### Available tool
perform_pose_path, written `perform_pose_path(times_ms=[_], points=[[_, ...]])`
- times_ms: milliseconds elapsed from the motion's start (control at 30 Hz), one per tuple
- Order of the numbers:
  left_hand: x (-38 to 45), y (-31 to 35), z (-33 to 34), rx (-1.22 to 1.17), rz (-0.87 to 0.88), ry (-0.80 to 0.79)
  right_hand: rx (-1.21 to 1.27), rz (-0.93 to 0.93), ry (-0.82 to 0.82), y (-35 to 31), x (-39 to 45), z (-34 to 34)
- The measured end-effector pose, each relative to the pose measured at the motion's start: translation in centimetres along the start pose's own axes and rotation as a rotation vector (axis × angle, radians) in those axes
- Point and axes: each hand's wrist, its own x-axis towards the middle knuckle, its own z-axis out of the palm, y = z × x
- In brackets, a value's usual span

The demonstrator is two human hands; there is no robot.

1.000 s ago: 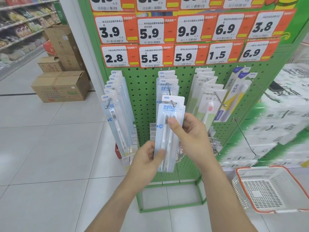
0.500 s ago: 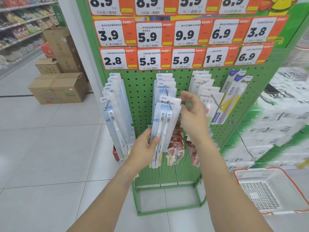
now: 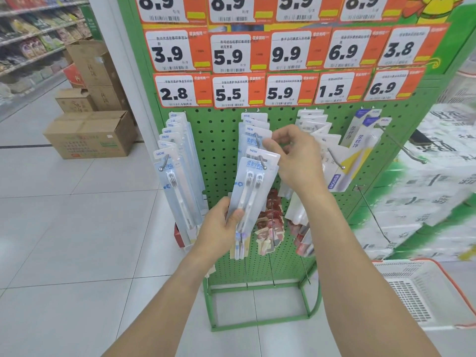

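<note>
Two hands work one toothbrush pack (image 3: 253, 188) at the middle hook (image 3: 261, 161) of a green pegboard (image 3: 221, 140): the left hand (image 3: 221, 226) grips its lower end steady, the right hand (image 3: 296, 161) pinches its top, seemingly to hang it.

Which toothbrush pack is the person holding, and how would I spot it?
Find the green pegboard rack, then the middle hook below the 5.5 tag. The toothbrush pack is the front one there, with two brushes inside and its lower end gripped by the left hand. Unlike its neighbours, which hang free, it is tilted and held.
</note>
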Motion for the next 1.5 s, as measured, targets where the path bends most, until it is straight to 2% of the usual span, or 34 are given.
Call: perform_pose_path(times_ms=[200,433,667,967,1133,1267,1400,1433,1500], points=[[-0.1,-0.3,0.4,-0.068,-0.003,-0.036,0.010,-0.049,0.007,-0.9,-0.4,-0.8],[-0.3,0.0,0.4,-0.079,0.000,-0.030,-0.045,-0.168,0.164,-1.7,-1.0,-1.6],[-0.1,0.7,0.3,-0.047,0.007,-0.024,-0.060,-0.197,0.201,-2.2,-3.3,-2.6],[-0.2,1.1,1.0,-0.018,0.030,-0.023,0.002,-0.193,0.440,-1.3,-6.2,-2.3],[0.0,1.1,1.3,-0.051,0.013,0.037,0.027,-0.213,0.551,-1.2,-7.6,-2.4],[0.1,1.8,1.5,-0.021,0.002,0.057,0.048,-0.244,0.561,-1.2,-9.5,-2.5],[-0.2,1.8,1.3,-0.051,-0.046,0.052,0.110,-0.194,0.536,-0.6,-11.4,-2.4],[-0.5,1.9,1.2,-0.056,-0.055,0.081,0.129,-0.173,0.518,-0.3,-11.8,-2.5],[-1.9,2.3,1.1,-0.046,-0.077,0.239,0.142,-0.135,0.464,0.2,-12.7,-2.5]])
